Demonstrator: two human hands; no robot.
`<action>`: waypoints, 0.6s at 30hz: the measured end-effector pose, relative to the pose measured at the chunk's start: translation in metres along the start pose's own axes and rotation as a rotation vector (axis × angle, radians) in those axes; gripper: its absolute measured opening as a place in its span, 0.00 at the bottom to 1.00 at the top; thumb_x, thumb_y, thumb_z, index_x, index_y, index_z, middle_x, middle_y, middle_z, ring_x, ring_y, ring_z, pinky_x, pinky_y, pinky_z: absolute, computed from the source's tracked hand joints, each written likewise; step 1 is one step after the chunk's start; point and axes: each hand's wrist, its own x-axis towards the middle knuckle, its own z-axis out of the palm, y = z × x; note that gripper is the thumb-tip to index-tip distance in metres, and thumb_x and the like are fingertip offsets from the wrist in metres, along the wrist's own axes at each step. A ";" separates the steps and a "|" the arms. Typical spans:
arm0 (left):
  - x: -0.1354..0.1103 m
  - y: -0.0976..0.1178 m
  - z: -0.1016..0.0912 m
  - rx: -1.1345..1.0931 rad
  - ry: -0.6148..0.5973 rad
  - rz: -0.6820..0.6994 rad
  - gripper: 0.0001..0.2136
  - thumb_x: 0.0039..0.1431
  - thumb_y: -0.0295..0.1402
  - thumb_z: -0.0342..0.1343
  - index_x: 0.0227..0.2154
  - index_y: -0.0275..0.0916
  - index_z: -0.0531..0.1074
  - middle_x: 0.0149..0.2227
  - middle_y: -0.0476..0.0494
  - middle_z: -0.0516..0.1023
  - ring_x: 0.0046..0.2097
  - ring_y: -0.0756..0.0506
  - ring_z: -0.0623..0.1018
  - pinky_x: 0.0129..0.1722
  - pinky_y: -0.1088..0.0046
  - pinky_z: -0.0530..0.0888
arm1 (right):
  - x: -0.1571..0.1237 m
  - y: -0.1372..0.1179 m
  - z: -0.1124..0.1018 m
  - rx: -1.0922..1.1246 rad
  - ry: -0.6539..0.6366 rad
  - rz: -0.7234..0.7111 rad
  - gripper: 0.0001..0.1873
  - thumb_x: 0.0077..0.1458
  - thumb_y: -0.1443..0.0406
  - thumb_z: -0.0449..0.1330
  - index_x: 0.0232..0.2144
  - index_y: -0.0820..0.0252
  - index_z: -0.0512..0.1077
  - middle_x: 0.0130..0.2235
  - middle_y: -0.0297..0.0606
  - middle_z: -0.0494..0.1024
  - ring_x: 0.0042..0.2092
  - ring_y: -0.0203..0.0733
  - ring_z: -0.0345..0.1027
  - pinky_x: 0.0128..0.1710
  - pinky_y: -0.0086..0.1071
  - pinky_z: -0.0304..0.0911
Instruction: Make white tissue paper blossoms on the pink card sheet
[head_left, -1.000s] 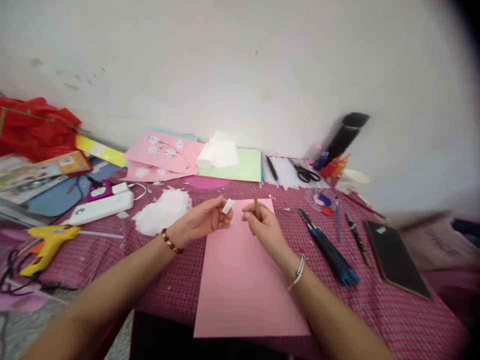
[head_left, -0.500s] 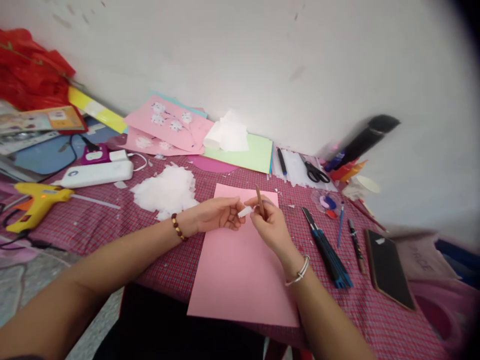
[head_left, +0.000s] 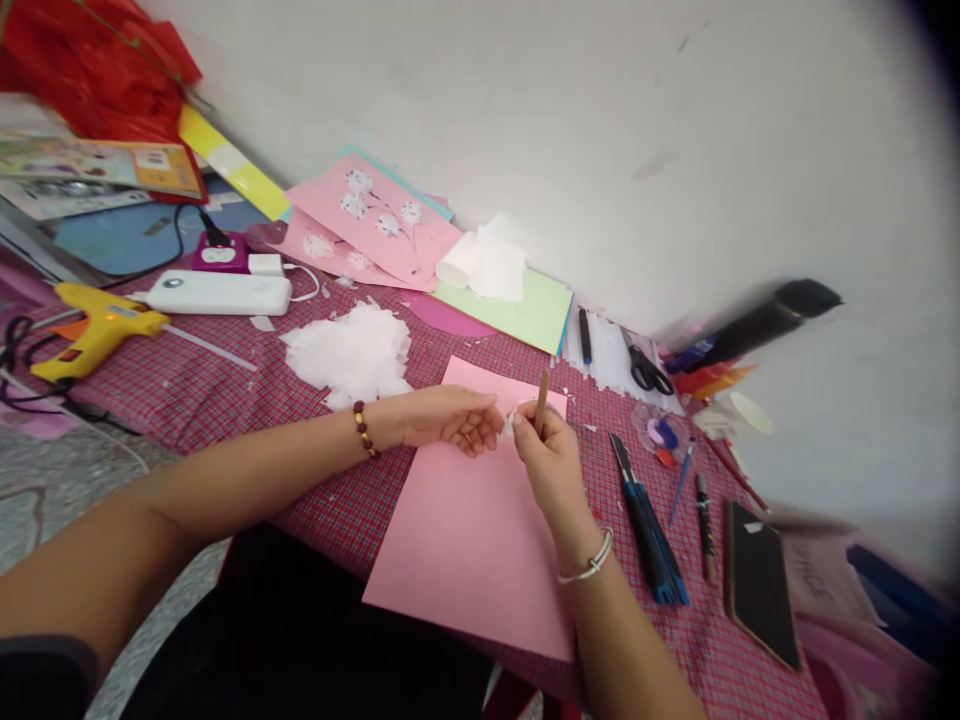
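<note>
My left hand (head_left: 450,417) and my right hand (head_left: 546,455) meet above a pink paper sheet (head_left: 472,530) on the red checked tablecloth (head_left: 225,400). Between their fingertips sits a small white paper scrap (head_left: 510,424), pinched by the left fingers and touched by the right. My right hand also grips a thin brown stick (head_left: 541,388), which points upward. A bead bracelet circles the left wrist and a silver bangle the right.
A heap of white paper bits (head_left: 349,352) lies left of the sheet, beyond it a white power bank (head_left: 221,293) and a yellow glue gun (head_left: 94,330). Flowered pink cards (head_left: 375,225), green paper, scissors (head_left: 646,368), pens, a blue-handled cutter (head_left: 649,520) and a black slate (head_left: 759,582) lie around.
The view has tilted and swung right. My hands came together, and the white scrap now sits between both hands' fingertips.
</note>
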 end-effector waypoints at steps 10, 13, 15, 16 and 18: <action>-0.004 0.008 -0.003 -0.212 0.158 0.092 0.11 0.54 0.38 0.59 0.33 0.35 0.70 0.26 0.49 0.74 0.25 0.55 0.71 0.27 0.78 0.66 | 0.002 0.009 -0.001 0.274 0.084 0.126 0.10 0.54 0.57 0.59 0.30 0.57 0.65 0.21 0.24 0.57 0.20 0.30 0.46 0.20 0.28 0.42; -0.004 0.007 0.002 -0.075 0.260 0.232 0.10 0.50 0.34 0.63 0.25 0.34 0.68 0.22 0.54 0.69 0.22 0.57 0.66 0.26 0.79 0.64 | 0.004 0.008 -0.001 0.261 0.090 0.153 0.07 0.53 0.61 0.58 0.33 0.58 0.67 0.22 0.25 0.60 0.20 0.29 0.47 0.19 0.28 0.43; -0.005 0.006 0.004 0.119 0.329 0.312 0.09 0.50 0.33 0.62 0.23 0.34 0.69 0.20 0.54 0.66 0.22 0.57 0.64 0.24 0.79 0.61 | 0.005 0.006 -0.003 0.271 0.116 0.164 0.10 0.51 0.64 0.57 0.38 0.58 0.68 0.26 0.27 0.64 0.20 0.29 0.48 0.19 0.27 0.43; -0.006 0.006 0.004 0.228 0.361 0.348 0.09 0.52 0.34 0.60 0.23 0.34 0.70 0.20 0.54 0.66 0.22 0.56 0.63 0.24 0.78 0.60 | 0.005 0.006 -0.003 0.270 0.127 0.164 0.12 0.50 0.64 0.57 0.39 0.58 0.68 0.28 0.28 0.65 0.21 0.28 0.48 0.19 0.27 0.43; -0.008 0.005 0.004 0.413 0.404 0.399 0.09 0.55 0.35 0.57 0.27 0.34 0.74 0.21 0.52 0.67 0.23 0.55 0.64 0.24 0.78 0.59 | 0.005 0.005 -0.004 0.220 0.100 0.141 0.12 0.52 0.63 0.57 0.40 0.59 0.68 0.29 0.29 0.66 0.21 0.28 0.48 0.19 0.27 0.44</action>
